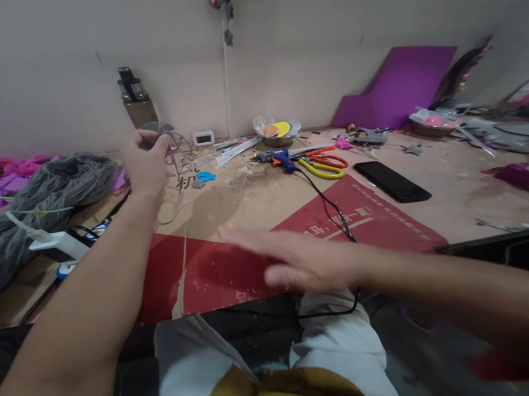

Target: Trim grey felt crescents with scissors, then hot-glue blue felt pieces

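My left hand [148, 161] is raised over the left rear of the table, its fingers pinched on a small grey piece [157, 128]. Thin grey yarn [176, 176] hangs from beside those fingers and trails down onto the cardboard. Above the red part of the cardboard [220, 274], near the front edge, my right hand [295, 255] is stretched flat with nothing in it, slightly blurred. Small blue pieces [206, 176] lie on the cardboard between the two hands, farther back.
Grey yarn [65, 184] is heaped at the left. Behind my right hand lie a blue glue gun [283, 160], yellow-handled scissors [321, 168] and a black phone [391, 180]. A black cable [326, 200] crosses the cardboard. A small white clock [203, 138] stands by the wall.
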Available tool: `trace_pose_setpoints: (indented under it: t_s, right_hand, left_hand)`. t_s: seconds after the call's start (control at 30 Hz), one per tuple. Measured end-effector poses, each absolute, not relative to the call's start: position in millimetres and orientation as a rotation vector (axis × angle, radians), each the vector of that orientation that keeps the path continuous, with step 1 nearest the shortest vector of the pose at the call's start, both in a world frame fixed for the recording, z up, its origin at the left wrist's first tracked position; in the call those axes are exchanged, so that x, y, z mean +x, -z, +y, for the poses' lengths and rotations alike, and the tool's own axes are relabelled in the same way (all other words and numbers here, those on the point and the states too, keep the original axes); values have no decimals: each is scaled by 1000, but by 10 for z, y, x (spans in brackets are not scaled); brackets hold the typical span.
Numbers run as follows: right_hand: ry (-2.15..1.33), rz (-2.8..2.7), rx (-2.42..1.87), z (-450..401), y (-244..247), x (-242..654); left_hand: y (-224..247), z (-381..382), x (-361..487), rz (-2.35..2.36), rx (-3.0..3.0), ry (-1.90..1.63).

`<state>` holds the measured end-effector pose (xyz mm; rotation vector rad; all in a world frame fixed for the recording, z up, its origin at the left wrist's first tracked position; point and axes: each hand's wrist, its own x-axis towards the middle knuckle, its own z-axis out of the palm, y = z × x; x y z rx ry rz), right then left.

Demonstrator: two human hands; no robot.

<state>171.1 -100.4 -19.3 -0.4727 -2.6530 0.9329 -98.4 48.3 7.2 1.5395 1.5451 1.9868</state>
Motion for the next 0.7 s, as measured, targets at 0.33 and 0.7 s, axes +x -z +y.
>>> trace_pose_setpoints:
  t_s: [0.33,0.7]
  right_hand:
    - [-655,-2938,-324,-697,437,1054]
    - [-824,-2659,-492,-1112,248,1840]
  left_hand:
    - [-30,555,-1021,1513,1430,-2107]
    - [-63,493,-938,1496,1462,-2049]
